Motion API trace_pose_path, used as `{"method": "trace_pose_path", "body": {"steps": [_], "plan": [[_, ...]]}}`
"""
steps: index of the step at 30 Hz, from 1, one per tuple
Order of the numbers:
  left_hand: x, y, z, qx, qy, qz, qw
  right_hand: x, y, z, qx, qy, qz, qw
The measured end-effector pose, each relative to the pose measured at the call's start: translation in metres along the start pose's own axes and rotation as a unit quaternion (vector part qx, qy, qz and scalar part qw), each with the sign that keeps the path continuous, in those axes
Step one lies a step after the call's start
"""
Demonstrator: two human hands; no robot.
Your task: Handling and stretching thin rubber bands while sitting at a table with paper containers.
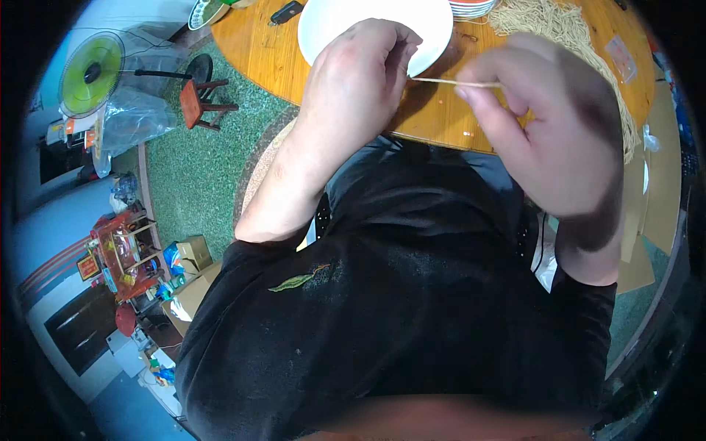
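A thin tan string (435, 80) stretches almost level between my two hands above the near edge of the wooden table (441, 125). At its left end, my left hand (353, 81) is closed in a pinch in front of a white bowl (315, 31), and part of the bowl's rim is hidden behind it. My right hand (548, 121) pinches the string's other end between thumb and forefinger; this hand is slightly blurred. Behind it, a loose heap of similar tan strings (548, 18) spreads over the table's right side, with strands hanging off the edge.
At the back stands a stack of plates (474, 9). A small black object (287, 12) lies left of the bowl, and a clear packet (621, 59) lies at the right. On the left are a reddish stool (191, 106) and a green fan (92, 73). Cardboard (658, 176) leans at the right.
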State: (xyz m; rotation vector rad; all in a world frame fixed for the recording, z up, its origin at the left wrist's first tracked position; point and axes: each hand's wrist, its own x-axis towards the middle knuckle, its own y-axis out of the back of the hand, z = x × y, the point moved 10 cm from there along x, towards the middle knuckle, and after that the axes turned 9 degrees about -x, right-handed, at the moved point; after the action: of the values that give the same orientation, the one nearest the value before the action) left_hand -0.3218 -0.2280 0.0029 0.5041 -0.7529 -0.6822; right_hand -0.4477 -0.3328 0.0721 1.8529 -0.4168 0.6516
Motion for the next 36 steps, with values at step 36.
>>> {"method": "trace_pose_path", "body": {"steps": [36], "plan": [[0.013, -0.002, 0.004, -0.189, 0.195, -0.149, 0.951, 0.014, -0.061, 0.065, 0.334, -0.219, -0.037, 0.916]]}}
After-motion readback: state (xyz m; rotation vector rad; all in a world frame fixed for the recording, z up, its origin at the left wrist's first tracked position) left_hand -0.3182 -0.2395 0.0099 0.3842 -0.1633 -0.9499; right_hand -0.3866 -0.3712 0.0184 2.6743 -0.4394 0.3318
